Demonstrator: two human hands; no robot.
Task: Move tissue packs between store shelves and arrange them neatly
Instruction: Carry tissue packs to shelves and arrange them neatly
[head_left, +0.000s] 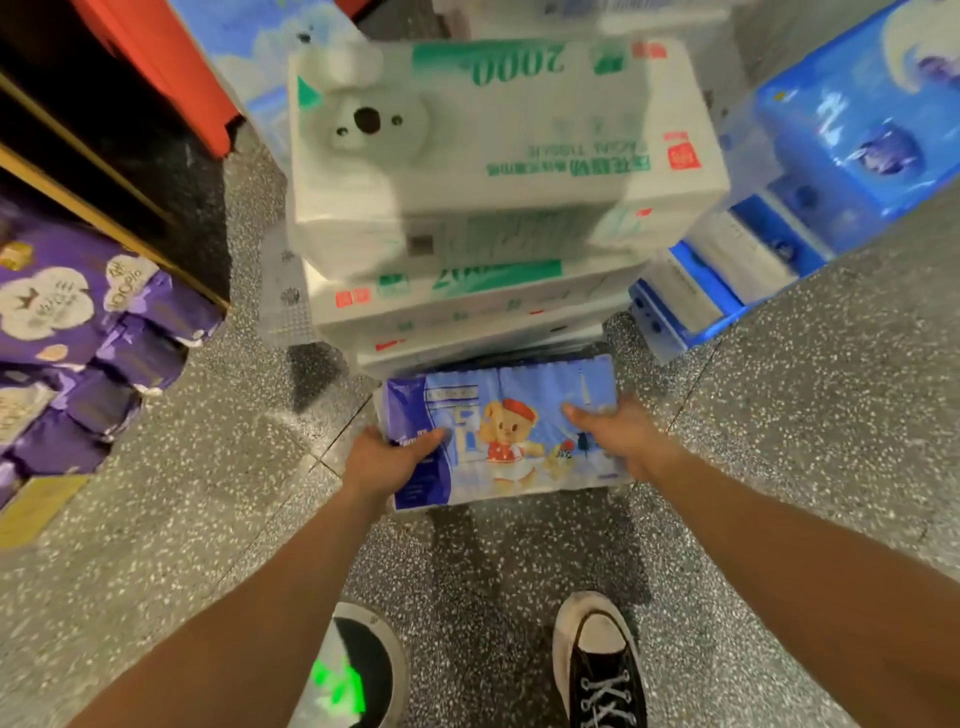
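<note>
Purple tissue packs (78, 332) are stacked at the left edge of the speckled floor (779, 415). The left end of a blue bear-print tissue pack (514, 431) is gripped by the left hand (382, 462), thumb laid on top, fingers hidden beneath. The pack is held level, low over the floor, just in front of a stack of white-and-green tissue packs (493, 156). Its right end is gripped likewise by the right hand (623, 436). Blue tissue packs (857, 130) are piled at the floor's right edge.

A tall stack of white tissue packs (498, 156) blocked the aisle ahead, the bear-print pack (519, 431) just before its base and blue packs (810, 208) crowding its right; speckled floor (244, 249) lay open between the stack and purple packs (88, 332) at left
</note>
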